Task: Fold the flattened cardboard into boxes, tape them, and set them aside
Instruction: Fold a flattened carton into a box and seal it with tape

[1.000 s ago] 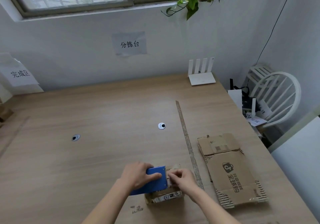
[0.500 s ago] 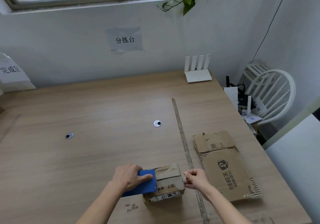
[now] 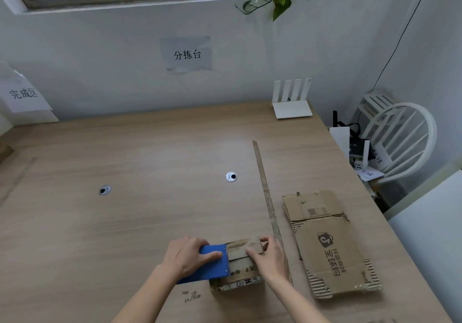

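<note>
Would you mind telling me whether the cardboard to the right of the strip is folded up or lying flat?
Flat. The flattened cardboard lies on the table, logo face up, no walls raised, and neither hand touches it.

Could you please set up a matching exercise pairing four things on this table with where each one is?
1. blue tape dispenser
2. small box
3. flattened cardboard
4. white router

A. far edge, by the wall
B. gripped by the left hand
C. lying flat at the right
D. under the right hand

Pairs: 1-B, 2-D, 3-C, 4-A
</note>
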Action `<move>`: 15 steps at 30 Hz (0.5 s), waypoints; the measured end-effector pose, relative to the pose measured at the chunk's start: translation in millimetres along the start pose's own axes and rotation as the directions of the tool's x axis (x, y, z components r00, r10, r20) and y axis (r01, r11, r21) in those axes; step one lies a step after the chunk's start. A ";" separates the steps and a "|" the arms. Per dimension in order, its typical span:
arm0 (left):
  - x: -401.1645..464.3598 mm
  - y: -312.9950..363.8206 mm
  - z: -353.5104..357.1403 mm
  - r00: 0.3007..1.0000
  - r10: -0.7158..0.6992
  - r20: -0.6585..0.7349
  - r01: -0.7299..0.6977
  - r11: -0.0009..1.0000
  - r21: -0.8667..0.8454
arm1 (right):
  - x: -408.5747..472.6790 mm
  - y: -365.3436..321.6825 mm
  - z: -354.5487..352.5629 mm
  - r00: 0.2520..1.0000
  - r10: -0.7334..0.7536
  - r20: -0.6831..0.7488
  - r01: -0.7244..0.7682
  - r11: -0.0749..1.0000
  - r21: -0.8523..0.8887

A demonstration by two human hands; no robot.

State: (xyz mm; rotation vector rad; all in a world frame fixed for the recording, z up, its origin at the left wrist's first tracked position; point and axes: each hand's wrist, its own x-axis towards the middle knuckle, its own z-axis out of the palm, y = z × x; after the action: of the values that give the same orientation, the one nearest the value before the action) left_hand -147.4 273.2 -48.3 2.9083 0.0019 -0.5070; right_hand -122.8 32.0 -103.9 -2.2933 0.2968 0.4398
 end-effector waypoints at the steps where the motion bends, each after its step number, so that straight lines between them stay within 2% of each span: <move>1: -0.6 0.0 1.0 1.000 0.005 -0.003 -0.005 1.000 -0.004 | -0.1 -1.1 2.3 1.000 0.003 0.000 -0.003 1.000 -0.006; 5: -7.1 -9.8 3.2 1.000 0.001 0.005 -0.001 1.000 0.009 | 5.6 3.6 3.1 0.999 -0.018 0.034 0.019 0.999 -0.043; 11: -29.4 -58.9 18.2 0.992 -0.119 0.033 0.117 0.993 0.033 | 8.7 7.6 0.0 0.998 -0.052 0.023 0.053 0.996 -0.074; 15: -34.6 -68.4 29.7 0.988 -0.151 0.040 0.149 0.988 0.048 | 9.5 8.2 1.3 0.998 -0.062 0.024 0.064 0.995 -0.078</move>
State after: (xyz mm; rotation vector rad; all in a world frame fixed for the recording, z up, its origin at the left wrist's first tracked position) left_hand -192.3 335.9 -76.8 2.9547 0.2082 -0.6024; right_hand -117.2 26.7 -113.9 -2.3656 0.1990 0.4511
